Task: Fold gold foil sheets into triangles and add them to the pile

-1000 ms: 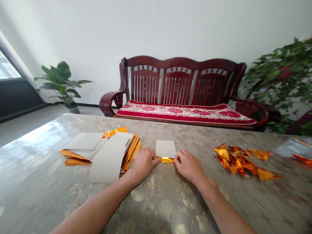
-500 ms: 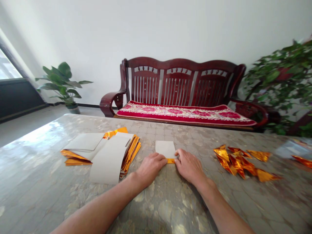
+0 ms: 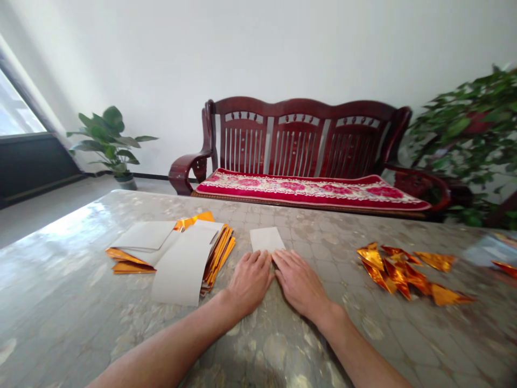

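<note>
A small sheet of paper, white side up, lies on the table in front of me, its near edge under my fingers. My left hand rests on that edge from the left, fingers out and side by side. From the right, my right hand lies on it with fingers stretched flat. Both hands meet at the middle, fingertips nearly touching. Only a tiny bit of orange shows between them; the rest of the near edge is hidden.
To the left lies a stack of white-backed gold foil paper. Several folded gold foil pieces are heaped on the right, near a clear plastic bag. Beyond the patterned table stand a wooden bench and a potted plant.
My hands have drawn together at the middle of the paper's near edge, now covering most of the orange strip. My right fingers have gone from bent to stretched flat. The view has shifted slightly.
</note>
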### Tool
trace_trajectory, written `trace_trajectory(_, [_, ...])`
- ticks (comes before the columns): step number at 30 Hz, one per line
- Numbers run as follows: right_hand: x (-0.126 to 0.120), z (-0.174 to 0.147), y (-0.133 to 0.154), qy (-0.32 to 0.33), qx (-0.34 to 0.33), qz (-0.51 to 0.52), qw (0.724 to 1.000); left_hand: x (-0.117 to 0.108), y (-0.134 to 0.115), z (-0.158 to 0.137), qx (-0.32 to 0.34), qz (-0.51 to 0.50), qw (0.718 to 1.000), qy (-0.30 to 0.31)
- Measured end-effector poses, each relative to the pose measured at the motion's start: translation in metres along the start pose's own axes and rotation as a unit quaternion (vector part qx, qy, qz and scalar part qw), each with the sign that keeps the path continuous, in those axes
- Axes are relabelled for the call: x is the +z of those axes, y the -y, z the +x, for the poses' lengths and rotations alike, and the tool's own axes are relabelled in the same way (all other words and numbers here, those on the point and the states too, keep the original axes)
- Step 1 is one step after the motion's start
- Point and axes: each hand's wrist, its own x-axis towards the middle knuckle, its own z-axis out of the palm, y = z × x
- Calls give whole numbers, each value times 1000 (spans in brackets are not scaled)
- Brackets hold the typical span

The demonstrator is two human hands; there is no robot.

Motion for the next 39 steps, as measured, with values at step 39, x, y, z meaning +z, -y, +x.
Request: trace_trajectory(39, [-6,4,-28,-96,286,214,929,-17,-19,-18,-30,-118,992,36])
